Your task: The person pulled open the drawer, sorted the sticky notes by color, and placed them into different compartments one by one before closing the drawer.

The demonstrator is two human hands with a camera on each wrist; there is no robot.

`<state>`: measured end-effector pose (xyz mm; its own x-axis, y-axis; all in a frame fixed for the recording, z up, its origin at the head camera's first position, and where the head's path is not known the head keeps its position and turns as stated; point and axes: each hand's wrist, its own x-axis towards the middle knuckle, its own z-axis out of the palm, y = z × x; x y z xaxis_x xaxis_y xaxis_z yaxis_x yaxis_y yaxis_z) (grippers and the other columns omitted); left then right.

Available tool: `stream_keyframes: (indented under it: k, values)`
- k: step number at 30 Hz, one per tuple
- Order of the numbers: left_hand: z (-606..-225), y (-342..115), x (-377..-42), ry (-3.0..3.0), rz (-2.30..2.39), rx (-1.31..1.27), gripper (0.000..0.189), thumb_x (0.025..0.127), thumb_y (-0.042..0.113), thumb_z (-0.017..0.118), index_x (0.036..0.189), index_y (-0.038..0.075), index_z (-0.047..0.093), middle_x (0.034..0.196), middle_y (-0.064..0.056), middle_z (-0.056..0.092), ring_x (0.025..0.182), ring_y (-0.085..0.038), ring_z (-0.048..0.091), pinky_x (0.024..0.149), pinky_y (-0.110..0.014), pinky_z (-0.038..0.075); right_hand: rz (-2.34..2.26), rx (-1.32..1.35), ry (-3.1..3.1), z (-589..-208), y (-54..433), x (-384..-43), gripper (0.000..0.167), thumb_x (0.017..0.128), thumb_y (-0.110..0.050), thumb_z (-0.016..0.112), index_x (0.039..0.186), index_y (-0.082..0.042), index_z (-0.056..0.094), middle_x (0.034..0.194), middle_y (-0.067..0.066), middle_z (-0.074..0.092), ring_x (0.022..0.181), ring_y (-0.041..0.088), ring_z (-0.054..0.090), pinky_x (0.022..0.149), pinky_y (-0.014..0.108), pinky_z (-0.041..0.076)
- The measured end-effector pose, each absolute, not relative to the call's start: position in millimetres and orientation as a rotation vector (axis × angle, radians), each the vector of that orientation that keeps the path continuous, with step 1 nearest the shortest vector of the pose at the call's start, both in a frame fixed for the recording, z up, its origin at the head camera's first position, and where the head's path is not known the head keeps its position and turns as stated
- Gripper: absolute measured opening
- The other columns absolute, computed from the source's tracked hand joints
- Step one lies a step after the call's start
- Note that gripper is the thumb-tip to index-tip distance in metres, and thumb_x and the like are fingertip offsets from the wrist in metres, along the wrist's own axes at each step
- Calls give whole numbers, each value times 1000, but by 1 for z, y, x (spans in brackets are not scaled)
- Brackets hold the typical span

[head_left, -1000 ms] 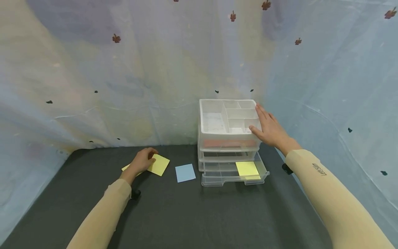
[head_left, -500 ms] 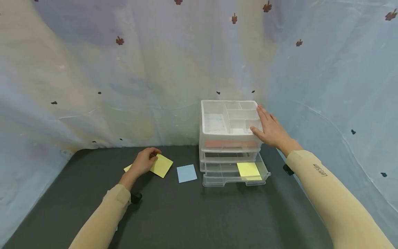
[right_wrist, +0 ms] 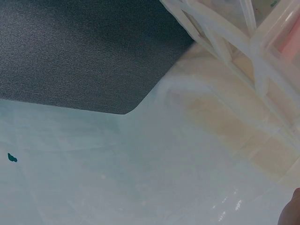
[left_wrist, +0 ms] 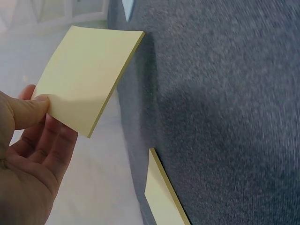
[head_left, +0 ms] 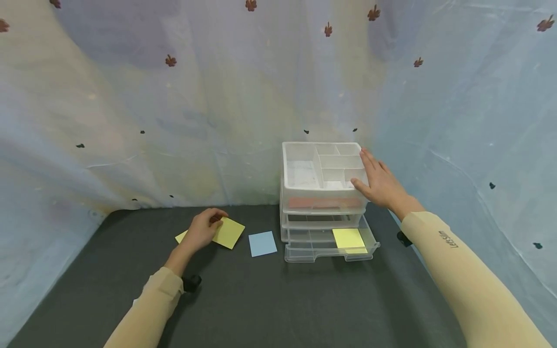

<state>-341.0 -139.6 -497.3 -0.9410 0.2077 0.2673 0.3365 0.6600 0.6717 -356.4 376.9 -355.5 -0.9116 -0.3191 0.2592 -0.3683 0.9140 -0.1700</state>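
My left hand [head_left: 201, 231] pinches a yellow sticky note pad [left_wrist: 91, 75] by one corner, thumb on top and fingers beneath. The left wrist view has this pad raised over the dark table. A second yellow sticky note pad [left_wrist: 161, 201] lies on the table below, partly hidden by the hand in the head view. My right hand [head_left: 383, 186] rests with extended fingers on the right top edge of a clear plastic drawer organizer [head_left: 300, 192]. Its bottom drawer [head_left: 300, 253] is pulled out, with a yellow sticky note pad [head_left: 348, 238] lying in its right part.
A light blue sticky note pad [head_left: 262, 244] lies on the table [head_left: 278, 304] between my left hand and the organizer. Something pink [head_left: 324, 202] shows through the upper drawer's front. A patterned cloth [head_left: 243, 96] hangs behind the table and along both sides.
The view has shifted slightly, so everything appears a little lower and further right. The left hand keeps its pinch on the yellow sticky note pad; the right hand stays on the organizer.
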Motion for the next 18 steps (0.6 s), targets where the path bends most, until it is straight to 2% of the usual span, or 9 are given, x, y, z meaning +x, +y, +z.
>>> stream_keyframes:
  k: [12, 18]
  values:
    - [-487, -123, -326, -2535, -1241, -424, 24, 101, -1, 65, 123, 7, 70, 121, -15, 68, 110, -34, 66, 92, -53, 55, 327, 525, -2836, -356, 377, -357, 86, 109, -47, 46, 166, -3, -1, 174, 15, -2, 158, 41, 10, 126, 60, 7]
    - [-479, -110, -320, -2462, -1352, -376, 23, 102, 3, 65, 125, 7, 70, 122, -14, 68, 111, -32, 67, 87, -49, 57, 325, 519, -2836, -356, 377, -357, 86, 109, -47, 46, 167, -4, -1, 175, 14, -2, 159, 40, 10, 127, 59, 7]
